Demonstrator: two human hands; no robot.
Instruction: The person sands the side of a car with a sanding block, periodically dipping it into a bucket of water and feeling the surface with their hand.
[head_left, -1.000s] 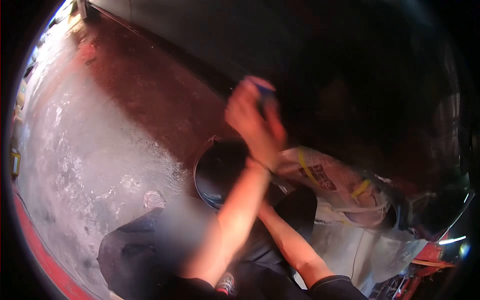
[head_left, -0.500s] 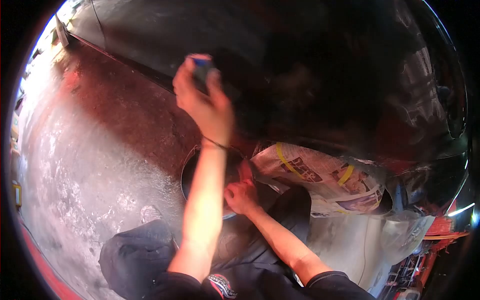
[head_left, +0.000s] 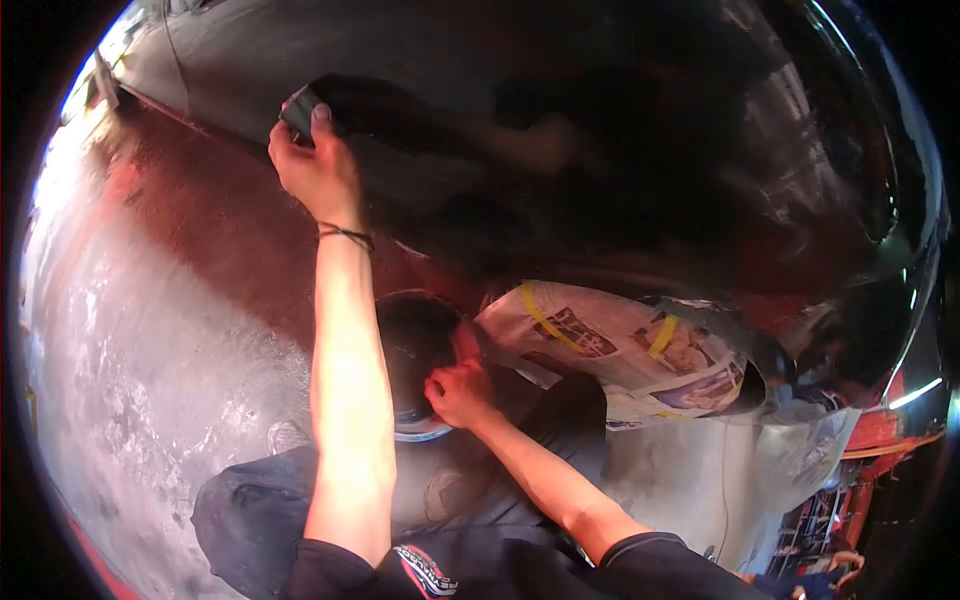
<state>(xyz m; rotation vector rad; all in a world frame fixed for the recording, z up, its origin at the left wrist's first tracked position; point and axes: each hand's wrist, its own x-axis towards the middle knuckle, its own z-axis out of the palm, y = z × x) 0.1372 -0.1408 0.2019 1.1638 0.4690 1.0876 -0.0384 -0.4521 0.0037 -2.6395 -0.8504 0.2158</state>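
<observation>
Between the thumb and fingers of my left hand point(head_left: 315, 165) is a small dark block point(head_left: 300, 108), held against the lower part of a dark, glossy panel point(head_left: 480, 120). A dark cord circles that wrist. My right hand point(head_left: 462, 392) is closed at the rim of a dark round bucket point(head_left: 420, 432) between my legs, around something reddish point(head_left: 466, 343) that I cannot make out clearly. The inside of the bucket is dark, and its contents are hidden.
Newspaper point(head_left: 640, 345) with yellow tape covers a rounded part below the panel at the right. Red equipment point(head_left: 880, 440) stands at the far right, with part of another person point(head_left: 835, 575) near the bottom right corner. Wet-looking concrete floor point(head_left: 150, 330) stretches left.
My left hand has moved left with the block, now lower along the panel's left part. My right hand remains at the bucket. The view has shifted slightly.
</observation>
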